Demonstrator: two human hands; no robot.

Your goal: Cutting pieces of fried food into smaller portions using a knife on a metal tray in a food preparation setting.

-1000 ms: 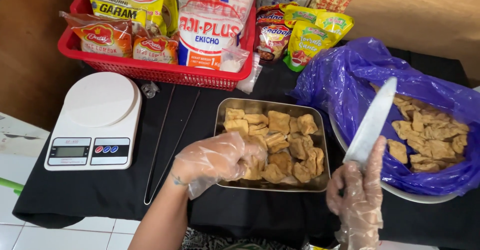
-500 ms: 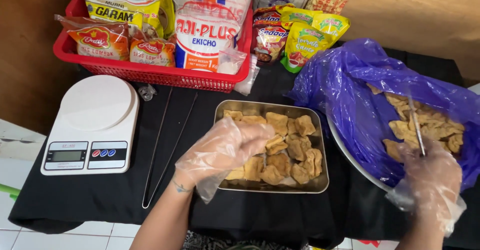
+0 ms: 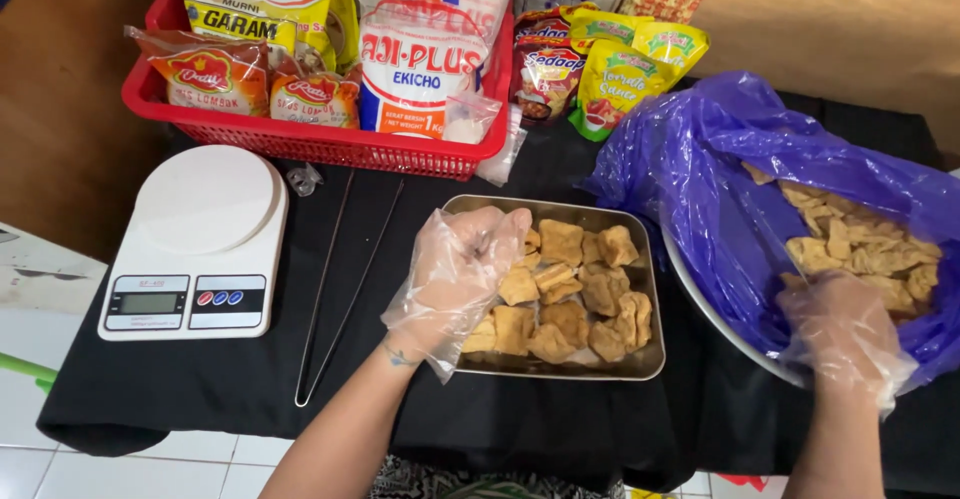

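The left hand [image 3: 460, 279] sits on the tofu [image 3: 570, 289] in the tray [image 3: 650, 359], fingers curled; I cannot tell if it holds a piece. The right hand [image 3: 840, 329], at 3 o'clock, is in the bag [image 3: 700, 169], its grip unclear. Pick gently so pieces don't break.

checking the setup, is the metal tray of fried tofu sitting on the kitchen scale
No, the metal tray rests on the black cloth, right of the white kitchen scale.

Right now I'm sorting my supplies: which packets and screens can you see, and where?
Large white bag, red and blue print: red basket, middle.
Yellow packet: basket, left.
Small orange sachets: basket front left.
Green-yellow pouches: right of the basket.
Grey screen: front of the white scale.
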